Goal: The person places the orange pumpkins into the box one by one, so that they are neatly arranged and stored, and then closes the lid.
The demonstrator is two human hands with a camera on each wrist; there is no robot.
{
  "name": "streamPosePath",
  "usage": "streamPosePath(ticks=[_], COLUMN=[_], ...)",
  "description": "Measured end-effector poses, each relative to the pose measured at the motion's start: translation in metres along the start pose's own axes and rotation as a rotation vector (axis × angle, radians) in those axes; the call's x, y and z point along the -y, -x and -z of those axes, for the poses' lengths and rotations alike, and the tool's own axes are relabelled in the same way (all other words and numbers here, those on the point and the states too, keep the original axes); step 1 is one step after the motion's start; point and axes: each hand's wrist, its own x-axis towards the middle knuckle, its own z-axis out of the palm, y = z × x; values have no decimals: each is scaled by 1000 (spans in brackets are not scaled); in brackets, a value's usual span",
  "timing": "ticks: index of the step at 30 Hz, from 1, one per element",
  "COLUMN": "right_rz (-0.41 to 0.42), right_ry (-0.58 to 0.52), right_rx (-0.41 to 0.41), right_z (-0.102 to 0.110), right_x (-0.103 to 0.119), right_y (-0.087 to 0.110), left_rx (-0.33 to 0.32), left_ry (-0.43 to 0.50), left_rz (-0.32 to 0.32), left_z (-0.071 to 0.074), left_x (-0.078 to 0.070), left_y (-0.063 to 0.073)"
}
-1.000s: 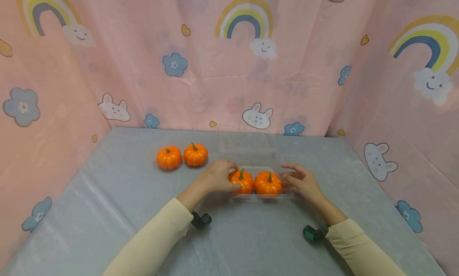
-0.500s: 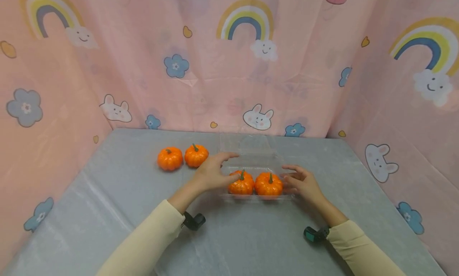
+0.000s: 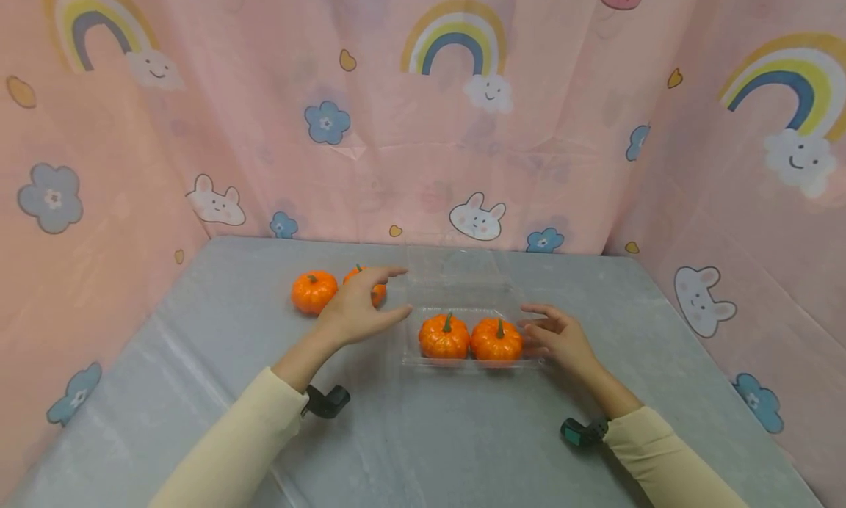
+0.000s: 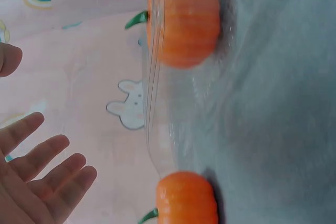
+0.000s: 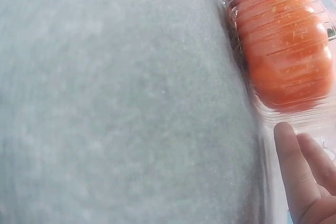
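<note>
Two small orange pumpkins, the left one (image 3: 444, 338) and the right one (image 3: 496, 340), sit side by side in a clear plastic clamshell box (image 3: 423, 362). The box's lid (image 3: 456, 264) stands raised at the back. My left hand (image 3: 357, 307), thumb and fingers spread, hovers left of the box and holds nothing. It partly covers a third pumpkin (image 3: 378, 294) on the table. Another pumpkin (image 3: 313, 292) lies just left of that one. At the box's right end rests my right hand (image 3: 558, 339), fingers extended; in the right wrist view its fingertips (image 5: 284, 129) are at the clear wall.
A grey cloth covers the table (image 3: 423, 434). Pink printed curtain (image 3: 370, 163) closes in the back and both sides. Each wrist carries a small black camera, the left one (image 3: 327, 401) and the right one (image 3: 581, 432).
My left hand has let go of the left pumpkin in the box and moved left, toward the two pumpkins on the table. The right hand has stayed by the box's right end.
</note>
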Motion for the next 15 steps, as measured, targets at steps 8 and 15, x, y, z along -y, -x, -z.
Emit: streamPosePath(ticks=[8,15], right_rz=[-2,-11], right_ry=[0,17], right_rx=[-2,-3], right_z=[0,0], right_x=[1,1], right_y=[0,1], left_rx=[-33,-117], left_ry=[18,-37], left_rz=[41,30], left_z=[17,26], left_x=[13,28], left_y=[8,14])
